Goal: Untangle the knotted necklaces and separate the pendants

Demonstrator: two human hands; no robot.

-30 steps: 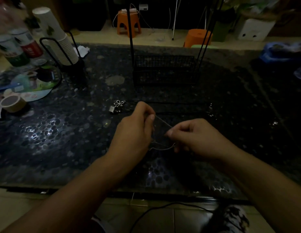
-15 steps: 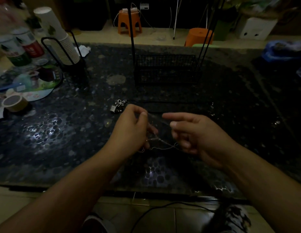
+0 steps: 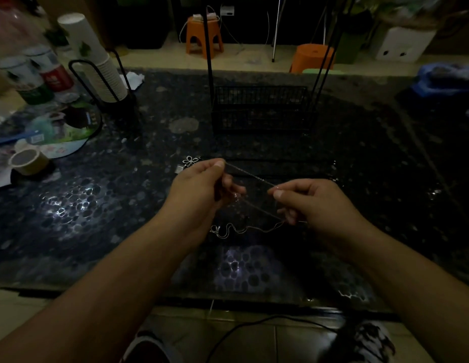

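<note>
1. Far left of frame: tape roll on the worktop, round printed fan behind it, drink cans at upper left.
2. Upper left: stack of paper cups leaning in a black wire holder.
3. Centre left: flower pendant lies on the worktop, just beyond the left hand; a small square piece sits beside it, too dim to identify.
4. Left hand: thumb and forefinger pinch a thin chain, other fingers curled under.
5. Chain runs taut, slanting down to the right, between the two hands, above the worktop.
6. Below the hands, centre: loose necklace chain snakes on the worktop, small pendant at its left end; right end rises to the right hand's lower fingers.
7. Right hand: thumb and forefinger pinch the taut chain's right end; lower fingers curled on the second strand.
8. Hands are apart, each clamped on chain.
9. Top centre: black wire basket on the worktop; orange stools on the floor behind.
10. Upper right: blue bag at the worktop edge.
</note>
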